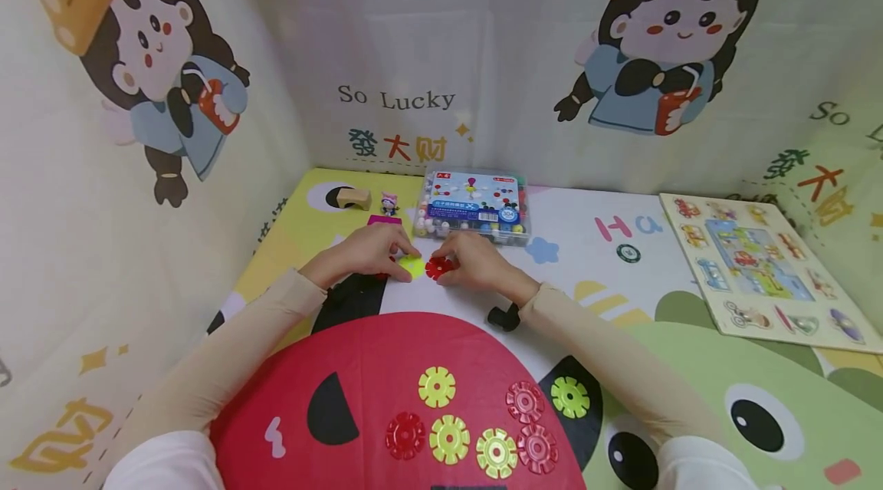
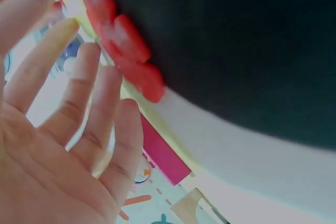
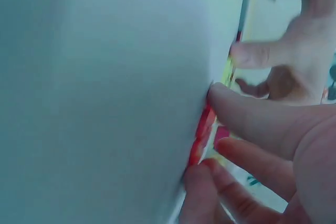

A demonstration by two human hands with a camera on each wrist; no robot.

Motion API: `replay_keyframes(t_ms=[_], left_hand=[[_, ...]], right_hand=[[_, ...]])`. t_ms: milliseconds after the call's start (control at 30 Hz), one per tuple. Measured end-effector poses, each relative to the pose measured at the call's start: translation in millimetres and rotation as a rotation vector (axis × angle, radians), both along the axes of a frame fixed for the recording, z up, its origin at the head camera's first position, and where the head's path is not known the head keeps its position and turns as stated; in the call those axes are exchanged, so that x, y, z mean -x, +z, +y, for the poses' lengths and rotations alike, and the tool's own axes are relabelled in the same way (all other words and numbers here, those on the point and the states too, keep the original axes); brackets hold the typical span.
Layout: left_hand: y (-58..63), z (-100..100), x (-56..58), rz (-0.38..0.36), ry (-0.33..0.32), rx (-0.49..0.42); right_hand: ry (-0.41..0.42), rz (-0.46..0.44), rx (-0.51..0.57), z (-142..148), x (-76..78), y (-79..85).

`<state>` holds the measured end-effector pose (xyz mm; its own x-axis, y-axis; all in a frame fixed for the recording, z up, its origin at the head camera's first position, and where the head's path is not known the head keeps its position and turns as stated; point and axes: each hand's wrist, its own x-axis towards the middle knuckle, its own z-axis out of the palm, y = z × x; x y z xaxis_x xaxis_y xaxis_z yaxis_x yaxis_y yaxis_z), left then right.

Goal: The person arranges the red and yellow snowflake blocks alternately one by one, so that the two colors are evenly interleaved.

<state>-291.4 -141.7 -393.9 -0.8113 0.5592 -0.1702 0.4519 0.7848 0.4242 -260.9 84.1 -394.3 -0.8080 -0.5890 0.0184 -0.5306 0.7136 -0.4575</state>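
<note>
Thumb and fingers of my left hand point(image 1: 375, 251) pinch a yellow notched plastic disc point(image 1: 411, 266). Right beside it, my right hand point(image 1: 476, 264) grips a red notched disc point(image 1: 438, 268) by its edges, just above or on the tabletop. In the head view the two discs are close together; whether they touch, I cannot tell. Another red disc point(image 2: 123, 45) lies past the left hand's fingertips in the left wrist view, mostly hidden by that hand from above. Nearer to me are several loose discs, yellow ones point(image 1: 448, 439) and red ones point(image 1: 405, 435).
Behind the hands lies a clear lidded box point(image 1: 472, 202) of small colored parts. A wooden block point(image 1: 353, 198), a small figurine point(image 1: 389, 203) and a magenta piece point(image 1: 384, 220) are left of it. To the right are a round chip point(image 1: 628, 253) and a picture puzzle board point(image 1: 766, 268).
</note>
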Motion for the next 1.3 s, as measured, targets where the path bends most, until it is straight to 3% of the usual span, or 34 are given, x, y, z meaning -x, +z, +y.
replay_keyframes(t_ms=[133,333,467,567,700,900,1133,1300], left_hand=[[3.9,5.0,2.0,-0.001,-0.044,0.005],[2.5,22.4,0.4,0.019,-0.135,-0.005],[0.9,30.9,-1.2,0.029,-0.132,0.001],[0.2,34.2,-3.0,0.053,-0.129,0.019],[-1.1,36.6,-4.9,0.091,-0.134,0.04],[-2.4,39.0,-6.2,0.095,-0.14,0.031],[-3.4,40.7,-5.0,0.109,-0.136,0.044],[-3.0,42.6,-4.9,0.106,-0.121,0.043]], right_hand=[[0.09,0.022,-0.032,-0.8,-23.5,6.2],[0.465,-0.036,-0.122,-0.2,-86.3,8.1],[0.558,0.009,-0.143,0.6,-110.7,5.9],[0.573,0.053,-0.167,2.6,-116.4,4.6],[0.576,0.046,-0.191,3.7,-117.9,4.5],[0.553,0.024,-0.2,2.0,-118.5,5.4],[0.579,0.069,-0.187,3.9,-122.4,8.1],[0.537,0.096,-0.146,12.0,-109.1,6.1]])
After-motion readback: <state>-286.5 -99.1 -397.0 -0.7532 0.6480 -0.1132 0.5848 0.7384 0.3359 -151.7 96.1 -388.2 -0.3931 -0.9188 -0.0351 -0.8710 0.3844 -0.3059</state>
